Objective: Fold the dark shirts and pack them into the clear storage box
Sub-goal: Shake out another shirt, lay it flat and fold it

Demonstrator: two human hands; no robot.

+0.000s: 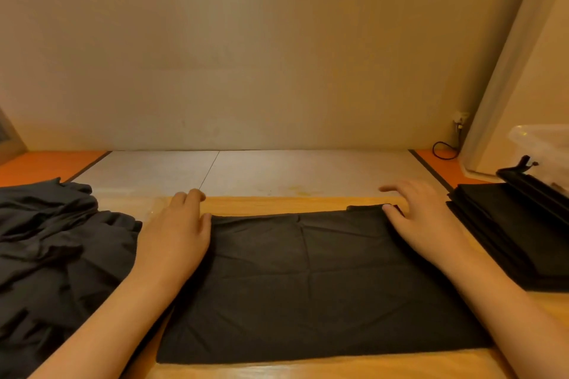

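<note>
**Two flat hands smooth a dark shirt on the desk**

A soft, dark grey cloth shirt (308,280) lies flat in the middle of the yellow wooden desk (277,203). It is already folded into a wide, neat shape. The left hand (175,234) rests flat at the shirt's left edge with straight fingers and holds nothing. The right hand (425,218) lies at the far right corner with its fingers spread wide. Its thumb touches a small flap of cloth there, and it holds nothing either.

A messy pile of dark unfolded shirts (55,255) sits on the left, just beside the left arm. A tidy stack of dark folded shirts (505,224) sits on the right. Behind that stack is a clear plastic container (542,138). It may be the storage box, but only a bit of it shows.

The shirt looks light, thin and floppy. It will sag and come undone if it is lifted by one corner. The best places to take hold are probably the two short side edges, one in each hand, pinching all the layers together. One more fold looks needed to make it as small as the ones in the stack.
</note>
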